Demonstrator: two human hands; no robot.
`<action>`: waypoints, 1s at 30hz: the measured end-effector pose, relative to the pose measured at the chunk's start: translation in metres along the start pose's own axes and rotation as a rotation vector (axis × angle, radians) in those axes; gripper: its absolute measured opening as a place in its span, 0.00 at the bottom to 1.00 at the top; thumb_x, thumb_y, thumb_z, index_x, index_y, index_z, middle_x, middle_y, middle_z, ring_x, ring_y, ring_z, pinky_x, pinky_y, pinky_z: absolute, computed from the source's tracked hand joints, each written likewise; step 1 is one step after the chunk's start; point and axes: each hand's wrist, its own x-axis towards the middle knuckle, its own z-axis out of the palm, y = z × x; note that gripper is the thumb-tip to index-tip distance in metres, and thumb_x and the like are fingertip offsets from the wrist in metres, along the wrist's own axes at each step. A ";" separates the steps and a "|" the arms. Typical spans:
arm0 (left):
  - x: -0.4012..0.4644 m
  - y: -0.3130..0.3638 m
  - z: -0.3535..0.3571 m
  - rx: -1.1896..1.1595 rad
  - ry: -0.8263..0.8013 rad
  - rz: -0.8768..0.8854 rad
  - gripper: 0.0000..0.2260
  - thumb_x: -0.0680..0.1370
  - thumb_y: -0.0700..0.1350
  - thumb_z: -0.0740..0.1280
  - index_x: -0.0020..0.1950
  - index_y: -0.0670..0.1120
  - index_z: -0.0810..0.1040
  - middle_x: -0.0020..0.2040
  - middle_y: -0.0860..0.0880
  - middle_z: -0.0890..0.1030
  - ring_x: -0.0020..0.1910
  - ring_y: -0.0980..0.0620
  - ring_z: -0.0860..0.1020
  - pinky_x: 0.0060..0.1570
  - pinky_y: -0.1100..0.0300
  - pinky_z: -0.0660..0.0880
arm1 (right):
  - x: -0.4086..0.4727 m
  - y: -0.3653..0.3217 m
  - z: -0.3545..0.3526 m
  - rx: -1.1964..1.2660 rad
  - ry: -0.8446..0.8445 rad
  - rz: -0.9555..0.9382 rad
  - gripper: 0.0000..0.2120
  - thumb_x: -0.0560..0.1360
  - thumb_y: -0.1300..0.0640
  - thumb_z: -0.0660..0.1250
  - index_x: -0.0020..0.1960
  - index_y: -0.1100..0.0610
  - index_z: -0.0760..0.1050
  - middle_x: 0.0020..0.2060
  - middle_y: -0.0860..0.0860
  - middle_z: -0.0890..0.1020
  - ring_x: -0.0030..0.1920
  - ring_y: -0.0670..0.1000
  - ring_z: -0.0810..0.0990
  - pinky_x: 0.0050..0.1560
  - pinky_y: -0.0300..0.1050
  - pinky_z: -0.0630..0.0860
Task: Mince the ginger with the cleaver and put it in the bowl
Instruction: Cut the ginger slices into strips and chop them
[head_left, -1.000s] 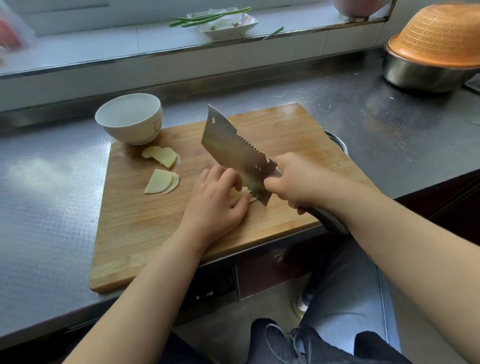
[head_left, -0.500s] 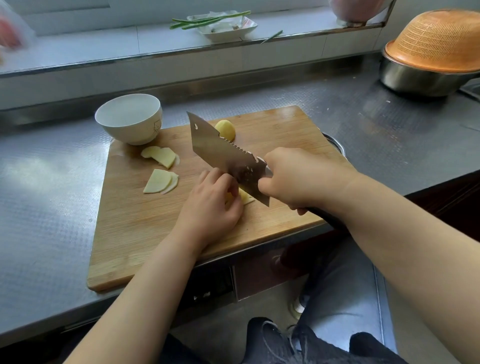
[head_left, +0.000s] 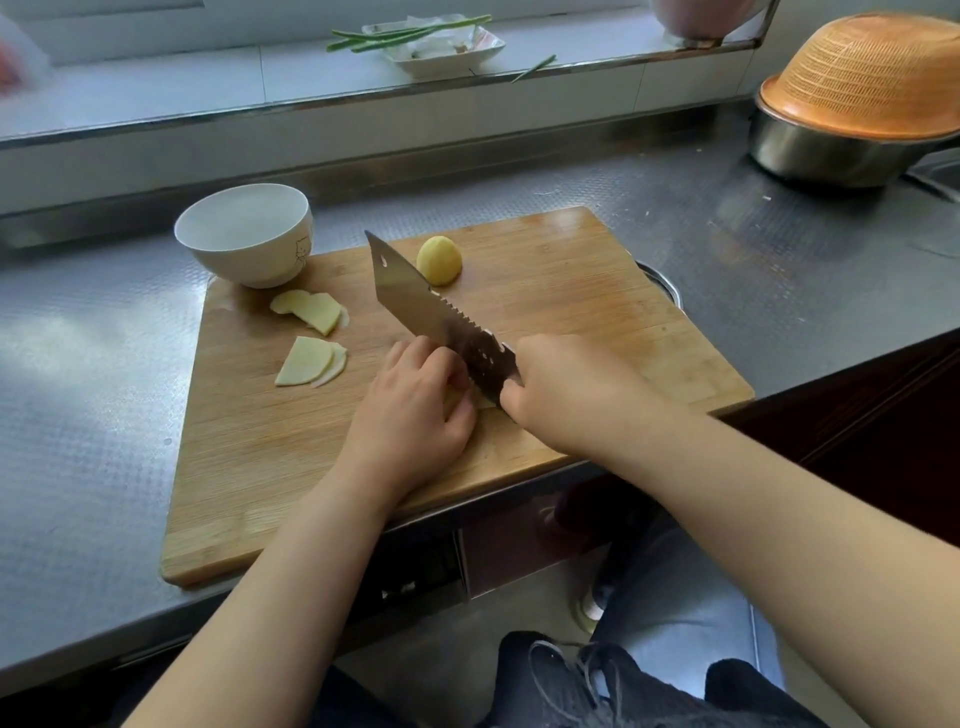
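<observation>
Your right hand (head_left: 566, 387) is closed around the handle of the cleaver (head_left: 441, 317), which lies hidden inside your grip. The blade runs away from you over the cutting board (head_left: 571, 291), its tip pointing toward the board's far edge and its heel down at the near middle of the board. Your left hand (head_left: 415, 410) is curled, fingers (head_left: 431, 358) tucked against the flat of the blade, pressing down on a bit of ginger at the board's near middle; only a pale sliver (head_left: 480, 400) of it shows between your two hands.

A rounded ginger chunk (head_left: 440, 260) sits near the board's far edge, just beside the cleaver's tip. Two small stacks of ginger slices (head_left: 311, 338) lie on the left part of the board, one behind the other, well apart from the blade. The white bowl (head_left: 247, 234) rests at the board's far left corner, just beyond the slices; nothing is visible inside it.

The board lies on a grey metal bench (head_left: 78, 389), its near edge overhanging the front. Far to the board's right stands a steel basin (head_left: 821, 153) capped by an upturned orange colander (head_left: 872, 78).
</observation>
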 end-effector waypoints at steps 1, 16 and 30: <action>-0.001 0.001 -0.001 -0.001 0.001 -0.001 0.07 0.73 0.48 0.65 0.46 0.46 0.74 0.49 0.48 0.74 0.52 0.47 0.71 0.51 0.52 0.72 | -0.001 0.002 0.002 0.009 0.016 0.003 0.13 0.79 0.55 0.60 0.36 0.53 0.65 0.34 0.51 0.74 0.33 0.50 0.71 0.29 0.44 0.64; -0.008 0.000 -0.007 -0.082 0.052 0.005 0.03 0.75 0.44 0.67 0.44 0.46 0.74 0.51 0.51 0.74 0.51 0.53 0.70 0.49 0.61 0.67 | -0.009 0.000 -0.029 0.141 -0.047 -0.079 0.05 0.78 0.58 0.61 0.44 0.57 0.73 0.31 0.54 0.78 0.27 0.50 0.77 0.24 0.40 0.76; -0.006 -0.004 -0.002 -0.017 0.030 0.032 0.05 0.74 0.46 0.68 0.45 0.46 0.75 0.48 0.48 0.74 0.49 0.49 0.71 0.48 0.55 0.72 | 0.010 -0.014 -0.016 0.140 -0.179 0.020 0.05 0.78 0.63 0.59 0.44 0.61 0.72 0.35 0.60 0.79 0.29 0.56 0.78 0.29 0.48 0.81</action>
